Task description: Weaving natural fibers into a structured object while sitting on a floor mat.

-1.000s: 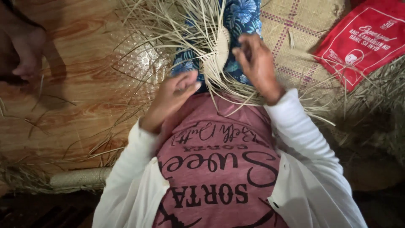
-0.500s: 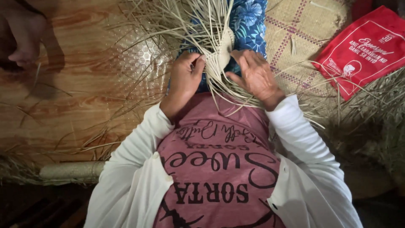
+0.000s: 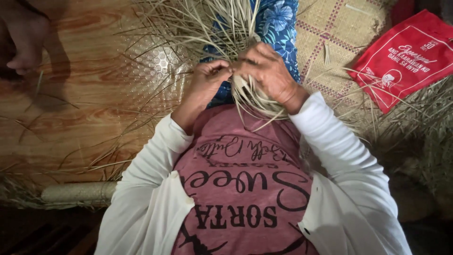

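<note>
Straw-coloured palm-leaf strips (image 3: pixel 214 21) fan toward twelve o'clock above the lap; left hand (image 3: pixel 207 82) and right hand (image 3: pixel 266 71) pinch them together at centre. Probably light, springy and brittle, they are best gripped near the woven crossing, not the loose tips.

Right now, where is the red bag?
In the head view, the red bag lies at the upper right, beside the woven mat, to the right of the right hand.

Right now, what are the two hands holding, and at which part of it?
Both the left hand and the right hand pinch the pale straw strips where the strips gather into a bundle, just above the lap; the loose ends fan outward.
</note>
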